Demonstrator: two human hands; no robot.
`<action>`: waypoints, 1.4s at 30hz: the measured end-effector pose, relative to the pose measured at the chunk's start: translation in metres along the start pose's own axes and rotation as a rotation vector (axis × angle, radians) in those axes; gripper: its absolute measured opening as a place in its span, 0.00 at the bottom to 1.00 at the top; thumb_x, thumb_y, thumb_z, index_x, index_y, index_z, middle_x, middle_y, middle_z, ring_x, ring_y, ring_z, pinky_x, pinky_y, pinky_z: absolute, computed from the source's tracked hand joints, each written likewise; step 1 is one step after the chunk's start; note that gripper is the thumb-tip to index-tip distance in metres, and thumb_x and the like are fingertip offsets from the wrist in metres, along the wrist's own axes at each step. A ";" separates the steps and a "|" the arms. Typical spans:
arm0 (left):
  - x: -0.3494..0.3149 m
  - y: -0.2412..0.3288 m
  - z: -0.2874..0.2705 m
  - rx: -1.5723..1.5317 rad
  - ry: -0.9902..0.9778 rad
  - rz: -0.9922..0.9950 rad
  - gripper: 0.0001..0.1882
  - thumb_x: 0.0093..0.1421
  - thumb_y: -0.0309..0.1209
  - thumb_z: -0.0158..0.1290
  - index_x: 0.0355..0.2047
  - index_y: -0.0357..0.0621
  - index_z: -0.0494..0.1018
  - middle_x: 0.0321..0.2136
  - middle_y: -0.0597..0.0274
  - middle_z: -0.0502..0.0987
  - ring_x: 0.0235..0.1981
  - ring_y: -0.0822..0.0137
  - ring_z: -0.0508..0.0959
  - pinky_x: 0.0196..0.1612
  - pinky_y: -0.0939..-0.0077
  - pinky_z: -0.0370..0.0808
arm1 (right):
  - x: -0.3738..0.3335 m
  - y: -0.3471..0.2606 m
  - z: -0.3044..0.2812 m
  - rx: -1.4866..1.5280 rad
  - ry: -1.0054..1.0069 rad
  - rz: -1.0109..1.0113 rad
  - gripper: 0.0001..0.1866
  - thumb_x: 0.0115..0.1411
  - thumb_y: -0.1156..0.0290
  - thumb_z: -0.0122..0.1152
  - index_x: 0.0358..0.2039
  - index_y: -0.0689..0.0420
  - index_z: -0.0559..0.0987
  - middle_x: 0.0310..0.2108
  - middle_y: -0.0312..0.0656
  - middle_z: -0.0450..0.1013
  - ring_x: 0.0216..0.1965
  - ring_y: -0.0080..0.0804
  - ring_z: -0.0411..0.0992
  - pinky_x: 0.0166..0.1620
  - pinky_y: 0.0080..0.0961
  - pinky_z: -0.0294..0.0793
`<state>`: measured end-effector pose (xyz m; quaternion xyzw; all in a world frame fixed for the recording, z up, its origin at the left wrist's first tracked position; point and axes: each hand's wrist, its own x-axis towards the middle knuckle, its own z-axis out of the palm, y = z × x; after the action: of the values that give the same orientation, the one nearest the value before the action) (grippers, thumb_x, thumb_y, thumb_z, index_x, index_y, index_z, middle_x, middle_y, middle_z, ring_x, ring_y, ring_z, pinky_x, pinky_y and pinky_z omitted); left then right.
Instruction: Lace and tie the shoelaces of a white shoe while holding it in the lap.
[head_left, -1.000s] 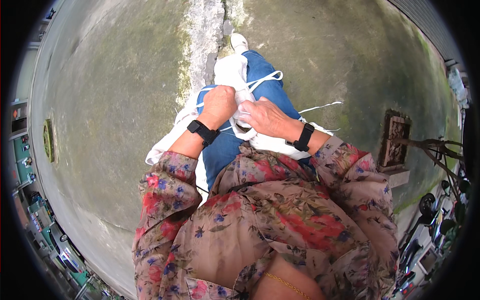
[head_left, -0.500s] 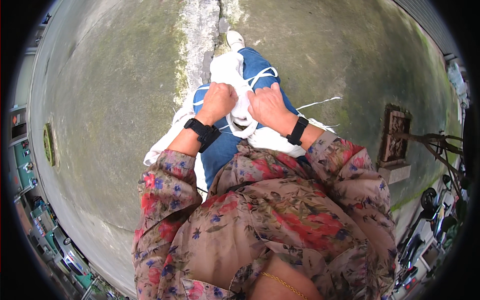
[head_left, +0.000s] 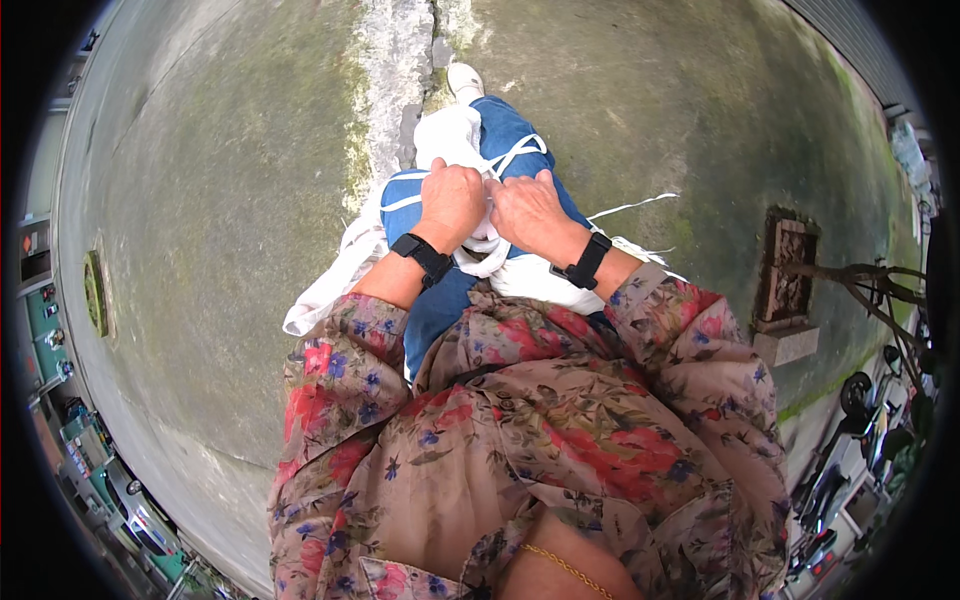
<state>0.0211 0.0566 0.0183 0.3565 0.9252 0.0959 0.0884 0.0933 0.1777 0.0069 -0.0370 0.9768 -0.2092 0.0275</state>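
Hands meet over the lap: I have the left hand [head_left: 450, 200] and right hand [head_left: 528, 208] both clenched on the white cloth [head_left: 455, 140], which lies across the blue-clad knees with cords [head_left: 515, 155] trailing off to the right. My fingers are bunched where cord and cloth meet, so I cannot tell which strand each pinches. I judge it best to keep the cloth taut on the knee, work close to the fingertips, and avoid snagging the loose cords.

Floral sleeves [head_left: 340, 350], 2 black wristbands [head_left: 421, 256]
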 end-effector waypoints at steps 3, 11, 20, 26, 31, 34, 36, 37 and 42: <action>0.000 -0.002 0.006 -0.068 -0.023 -0.001 0.03 0.40 0.23 0.51 0.16 0.36 0.73 0.19 0.47 0.74 0.26 0.51 0.71 0.30 0.65 0.69 | -0.001 0.001 -0.003 -0.002 -0.036 0.004 0.08 0.48 0.69 0.51 0.28 0.58 0.75 0.23 0.45 0.73 0.28 0.39 0.71 0.36 0.40 0.57; -0.002 -0.002 0.019 -0.270 0.088 -0.156 0.14 0.45 0.21 0.50 0.35 0.36 0.68 0.23 0.54 0.74 0.30 0.52 0.71 0.35 0.64 0.69 | -0.004 0.007 -0.002 0.078 -0.034 -0.036 0.14 0.47 0.70 0.52 0.35 0.61 0.71 0.25 0.47 0.72 0.30 0.41 0.71 0.35 0.39 0.58; -0.006 -0.004 0.022 -0.570 0.100 -0.316 0.17 0.43 0.23 0.54 0.37 0.37 0.70 0.22 0.50 0.73 0.31 0.52 0.73 0.35 0.66 0.70 | -0.012 0.014 -0.005 0.289 0.010 -0.003 0.22 0.49 0.69 0.55 0.45 0.59 0.65 0.30 0.46 0.72 0.34 0.42 0.69 0.40 0.35 0.60; -0.019 -0.036 0.000 -1.479 -0.135 -0.452 0.16 0.50 0.18 0.53 0.40 0.34 0.63 0.26 0.65 0.72 0.28 0.76 0.72 0.34 0.85 0.70 | -0.010 0.011 -0.005 0.367 0.136 -0.022 0.16 0.53 0.66 0.52 0.40 0.61 0.68 0.30 0.48 0.72 0.33 0.45 0.70 0.36 0.37 0.59; -0.020 -0.035 0.001 -1.530 -0.126 -0.444 0.15 0.51 0.18 0.52 0.39 0.35 0.63 0.27 0.64 0.73 0.29 0.76 0.73 0.35 0.85 0.70 | 0.011 0.001 -0.001 0.365 -0.013 0.072 0.11 0.57 0.64 0.47 0.32 0.60 0.69 0.26 0.49 0.73 0.29 0.46 0.71 0.34 0.39 0.59; -0.020 -0.036 0.001 -1.557 -0.112 -0.437 0.19 0.49 0.19 0.54 0.42 0.34 0.64 0.27 0.64 0.72 0.28 0.75 0.72 0.32 0.84 0.70 | 0.017 -0.003 0.004 0.284 -0.026 0.056 0.10 0.57 0.66 0.46 0.27 0.61 0.69 0.21 0.50 0.71 0.26 0.50 0.70 0.33 0.42 0.59; -0.021 -0.033 0.000 -1.385 -0.100 -0.428 0.22 0.50 0.22 0.56 0.45 0.33 0.63 0.26 0.65 0.72 0.26 0.75 0.72 0.30 0.83 0.70 | 0.018 0.002 0.003 0.314 -0.028 0.035 0.10 0.56 0.67 0.46 0.27 0.61 0.69 0.22 0.51 0.71 0.27 0.50 0.70 0.33 0.42 0.61; -0.022 -0.033 -0.001 -1.385 -0.096 -0.426 0.22 0.50 0.22 0.56 0.45 0.33 0.63 0.26 0.65 0.72 0.26 0.75 0.72 0.30 0.83 0.70 | 0.019 0.004 0.003 0.348 -0.032 0.016 0.10 0.56 0.67 0.46 0.26 0.61 0.69 0.22 0.52 0.71 0.27 0.50 0.70 0.32 0.42 0.62; -0.024 -0.027 -0.024 -0.732 -0.165 -0.244 0.21 0.50 0.28 0.57 0.45 0.39 0.66 0.19 0.66 0.71 0.25 0.78 0.70 0.27 0.82 0.67 | 0.021 0.025 -0.019 0.643 0.102 0.236 0.12 0.55 0.67 0.47 0.24 0.64 0.69 0.20 0.52 0.69 0.23 0.43 0.69 0.28 0.34 0.65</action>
<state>0.0156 0.0181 0.0378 0.1954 0.8550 0.3793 0.2947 0.0700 0.2059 0.0129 0.0974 0.8585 -0.5033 0.0127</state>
